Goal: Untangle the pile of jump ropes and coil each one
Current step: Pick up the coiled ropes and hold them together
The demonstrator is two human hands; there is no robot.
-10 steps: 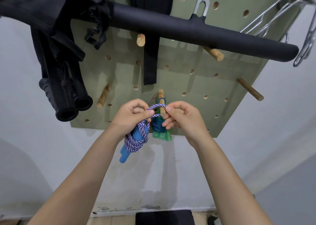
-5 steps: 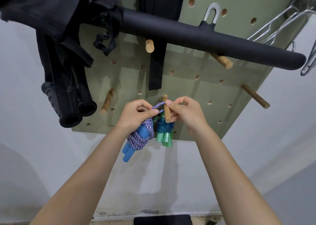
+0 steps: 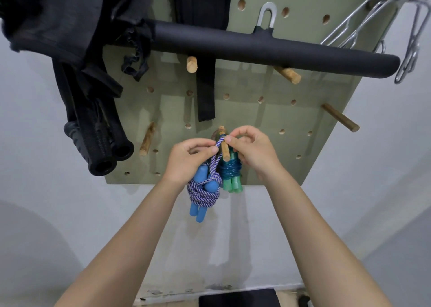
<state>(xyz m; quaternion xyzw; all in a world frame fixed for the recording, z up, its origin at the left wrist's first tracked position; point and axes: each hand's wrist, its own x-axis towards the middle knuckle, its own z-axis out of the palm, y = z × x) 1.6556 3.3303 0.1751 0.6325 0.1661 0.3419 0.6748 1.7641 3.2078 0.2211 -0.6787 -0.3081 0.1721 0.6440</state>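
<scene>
Both hands raised at the green pegboard [image 3: 268,120]. Left hand [image 3: 186,160] and right hand [image 3: 253,149] each pinch the top loop of the purple rope [image 3: 205,190], held against a wooden peg [image 3: 224,148]. Rope is coiled around its blue handles [image 3: 198,210], hanging below the left hand. Teal rope [image 3: 229,170], coiled, green handles [image 3: 232,186], hangs just beside it, apparently from the same peg.

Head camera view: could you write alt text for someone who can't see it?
Two hands, the left hand and right hand, pinch the loop of a coiled purple-and-white jump rope with blue handles, at a wooden peg on a green pegboard. A coiled teal rope with green handles already hangs from that peg, below a black padded bar.
</scene>
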